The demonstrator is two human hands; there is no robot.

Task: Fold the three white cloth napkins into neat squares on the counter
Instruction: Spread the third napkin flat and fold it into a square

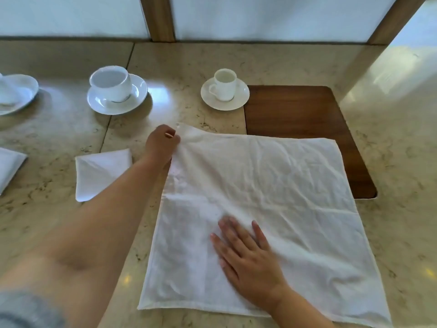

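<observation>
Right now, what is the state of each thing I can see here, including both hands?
Large napkin: spread open, wrinkled, not yet folded.
Folded napkin: folded small, lying flat.
Napkin at the left edge: folded, partly out of view.
Left hand: pinches the large napkin's far left corner.
Right hand: flat, pressing on the large napkin.
Big cup: upright on its saucer.
Small cup: upright on its saucer.

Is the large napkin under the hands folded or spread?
Spread: the large napkin lies open on the counter, left hand pinching its far corner.
</observation>
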